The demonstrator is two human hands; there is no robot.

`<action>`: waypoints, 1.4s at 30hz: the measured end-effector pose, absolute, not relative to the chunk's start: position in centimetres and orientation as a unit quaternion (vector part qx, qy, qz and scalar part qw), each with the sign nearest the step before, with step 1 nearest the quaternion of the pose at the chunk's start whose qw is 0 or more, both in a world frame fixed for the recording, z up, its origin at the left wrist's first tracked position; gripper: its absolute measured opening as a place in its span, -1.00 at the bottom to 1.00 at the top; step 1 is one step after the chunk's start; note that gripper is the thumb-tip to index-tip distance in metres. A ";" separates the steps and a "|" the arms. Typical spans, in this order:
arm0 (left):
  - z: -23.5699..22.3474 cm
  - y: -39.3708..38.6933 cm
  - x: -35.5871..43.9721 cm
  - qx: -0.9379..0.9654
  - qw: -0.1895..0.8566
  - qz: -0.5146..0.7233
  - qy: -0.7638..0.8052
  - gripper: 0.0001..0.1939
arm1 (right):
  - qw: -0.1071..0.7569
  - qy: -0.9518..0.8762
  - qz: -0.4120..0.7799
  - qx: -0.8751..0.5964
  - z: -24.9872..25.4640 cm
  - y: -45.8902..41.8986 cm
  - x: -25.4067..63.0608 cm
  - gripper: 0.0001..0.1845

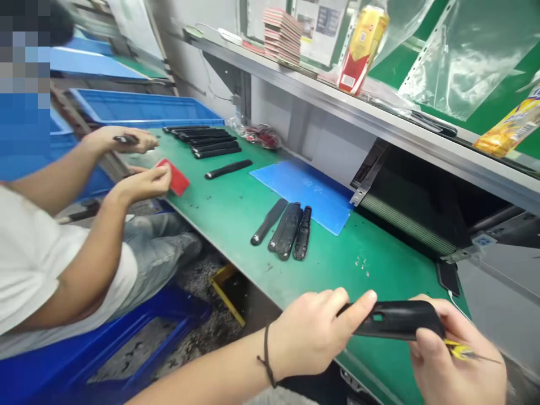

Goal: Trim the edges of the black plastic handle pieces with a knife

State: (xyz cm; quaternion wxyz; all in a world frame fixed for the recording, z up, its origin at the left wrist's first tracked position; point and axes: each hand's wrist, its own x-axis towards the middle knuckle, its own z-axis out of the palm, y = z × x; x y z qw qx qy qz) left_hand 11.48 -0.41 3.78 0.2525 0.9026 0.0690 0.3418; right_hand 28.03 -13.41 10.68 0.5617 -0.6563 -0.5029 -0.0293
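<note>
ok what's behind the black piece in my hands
Behind the black piece, the green tabletop shows past its edges, and green shows through its small opening. Anything else directly behind is covered.

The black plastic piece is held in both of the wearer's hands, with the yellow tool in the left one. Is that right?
Not quite: the yellow tool is in the right hand, as the head view shows. The left hand does help hold the black plastic piece.

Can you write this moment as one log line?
Left hand: gripping black plastic shell | right hand: same shell, plus yellow thin-tipped tool | green tabletop: more black shells
</note>
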 end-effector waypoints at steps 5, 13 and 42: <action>1.9 -3.7 6.4 0.530 0.807 0.246 0.086 -0.39 | 0.505 -0.656 0.043 -0.558 6.1 -12.0 23.2 -0.73; 2.4 -6.5 0.4 0.333 0.892 0.286 0.103 -0.53 | 0.581 -0.633 0.154 -0.488 3.0 -9.5 15.6 -0.88; 1.3 -2.6 -2.6 0.116 0.795 0.550 0.227 -0.47 | 0.433 -0.830 -0.068 -0.345 -3.2 -9.4 10.3 -0.82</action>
